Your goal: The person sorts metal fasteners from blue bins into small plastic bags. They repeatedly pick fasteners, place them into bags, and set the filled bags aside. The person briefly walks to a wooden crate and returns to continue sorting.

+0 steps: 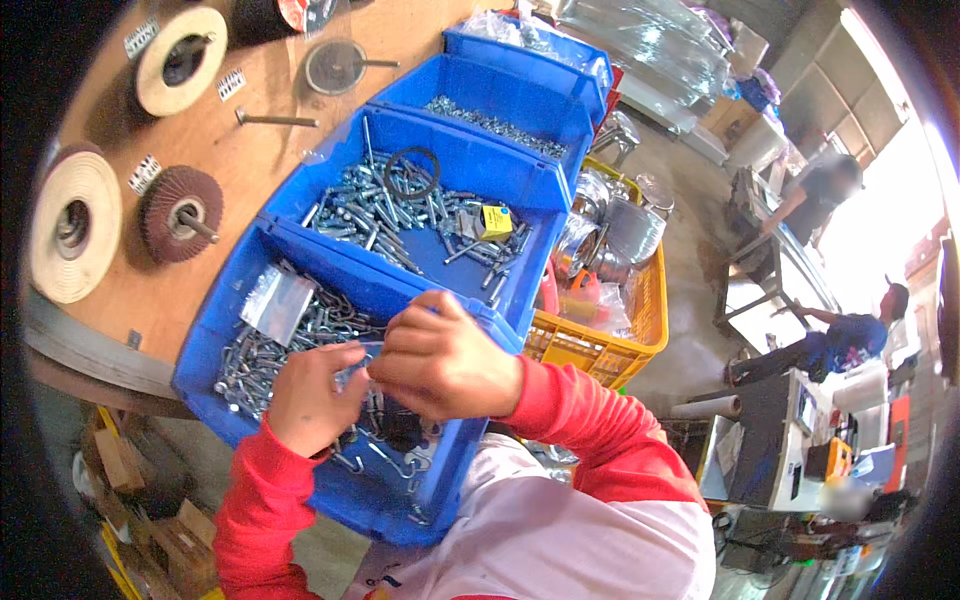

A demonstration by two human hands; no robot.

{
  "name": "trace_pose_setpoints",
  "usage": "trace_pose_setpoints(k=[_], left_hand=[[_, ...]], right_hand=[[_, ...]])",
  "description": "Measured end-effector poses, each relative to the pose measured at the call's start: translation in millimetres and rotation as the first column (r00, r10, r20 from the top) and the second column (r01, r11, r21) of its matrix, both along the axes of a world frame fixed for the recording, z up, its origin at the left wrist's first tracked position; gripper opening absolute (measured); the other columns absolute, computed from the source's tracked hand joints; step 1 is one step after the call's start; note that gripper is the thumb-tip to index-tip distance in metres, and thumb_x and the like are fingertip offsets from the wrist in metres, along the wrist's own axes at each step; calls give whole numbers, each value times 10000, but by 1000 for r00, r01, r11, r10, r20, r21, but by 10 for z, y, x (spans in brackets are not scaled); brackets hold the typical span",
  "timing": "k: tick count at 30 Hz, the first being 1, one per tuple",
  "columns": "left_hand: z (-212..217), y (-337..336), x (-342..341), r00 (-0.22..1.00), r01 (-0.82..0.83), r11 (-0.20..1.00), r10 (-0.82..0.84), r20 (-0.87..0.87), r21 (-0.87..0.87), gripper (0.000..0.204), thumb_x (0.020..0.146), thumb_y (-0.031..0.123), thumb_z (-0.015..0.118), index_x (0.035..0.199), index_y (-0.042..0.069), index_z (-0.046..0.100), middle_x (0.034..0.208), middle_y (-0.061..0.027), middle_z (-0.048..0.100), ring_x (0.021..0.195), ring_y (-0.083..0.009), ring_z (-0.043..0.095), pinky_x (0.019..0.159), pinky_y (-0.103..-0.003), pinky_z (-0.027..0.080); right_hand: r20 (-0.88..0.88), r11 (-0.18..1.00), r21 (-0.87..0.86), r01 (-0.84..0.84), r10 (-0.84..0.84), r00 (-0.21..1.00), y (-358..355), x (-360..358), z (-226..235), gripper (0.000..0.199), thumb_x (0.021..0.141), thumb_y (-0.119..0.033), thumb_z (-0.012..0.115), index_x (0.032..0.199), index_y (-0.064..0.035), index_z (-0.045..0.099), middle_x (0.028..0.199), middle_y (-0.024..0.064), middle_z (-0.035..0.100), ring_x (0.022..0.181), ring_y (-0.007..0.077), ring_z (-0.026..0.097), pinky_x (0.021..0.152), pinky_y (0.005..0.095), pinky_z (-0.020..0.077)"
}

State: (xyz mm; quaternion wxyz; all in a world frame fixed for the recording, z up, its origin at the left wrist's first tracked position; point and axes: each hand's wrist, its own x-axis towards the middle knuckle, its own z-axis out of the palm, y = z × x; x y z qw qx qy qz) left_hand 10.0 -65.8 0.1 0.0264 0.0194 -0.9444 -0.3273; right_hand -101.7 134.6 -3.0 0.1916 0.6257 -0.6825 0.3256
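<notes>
Pinching clear plastic (374, 348) above a blue bin (350, 500)

Gripping it with right hand (435, 355), curled tight; touching it with left hand (318, 395), thumb and forefinger slightly apart, impossible to tell whether clasped. Partly hidden, hard to outline. Blocking metal hooks (240, 365) below; near a flat bag (278, 305).

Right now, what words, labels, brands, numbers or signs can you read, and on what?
Wording not copied; print stands on:
First white label, left of upper pale wheel
Second white label, right of it
Third white label, by flap wheel
Yellow box: too small
Shirt, lower edge: too blurred
</notes>
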Motion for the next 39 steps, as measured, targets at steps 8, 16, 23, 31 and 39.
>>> trace_pose_setpoints(k=[8, 16, 23, 31, 39], left_hand=[[122, 228, -201, 988, -108, 985, 92, 125, 133, 278, 798, -77, 570, 1023, -75, 734, 1017, -258, 733, 823, -349, 744, 713, -358, 578], [151, 269, -542, 948, -164, 986, 145, 282, 42, 304, 784, -98, 572, 1052, -68, 713, 1008, -249, 726, 784, -349, 733, 678, -360, 565], [-64, 168, -585, 961, -174, 981, 149, 231, 89, 304, 767, -72, 571, 1030, -41, 718, 867, -205, 703, 700, -333, 688, 637, -367, 529], [-23, 57, -574, 953, -115, 985, 73, 295, 128, 299, 778, -53, 574, 1036, -48, 725, 952, -224, 733, 807, -348, 734, 724, -375, 564], [0, 117, -522, 971, -48, 992, 19, 239, 115, 283, 780, -58, 583, 1028, -49, 719, 941, -230, 717, 789, -373, 714, 702, -394, 561]], right_hand=[[471, 875, 432, 216, -424, 774, 927, -1753, -244, 126, 880, -114, 712, 964, -25, 743, 845, 149, 719, 762, 256, 703, 685, 366, 541], [199, 647, 760, -62, -141, 970, 758, -2369, -897, 117, 758, -99, 676, 852, -32, 695, 785, 217, 688, 785, 414, 699, 707, 509, 580], [362, 586, 747, -315, 39, 931, 309, -1975, -1074, 213, 710, -147, 723, 859, 5, 708, 818, 244, 704, 793, 422, 717, 689, 509, 594], [400, 555, 791, -259, -148, 904, 118, -1667, -1207, 270, 704, -184, 749, 873, 24, 719, 859, 270, 717, 834, 428, 732, 740, 518, 608], [592, 522, 756, -394, -290, 752, 238, -1559, -1250, 289, 728, -197, 720, 923, 15, 696, 875, 275, 701, 851, 451, 701, 756, 532, 573]])
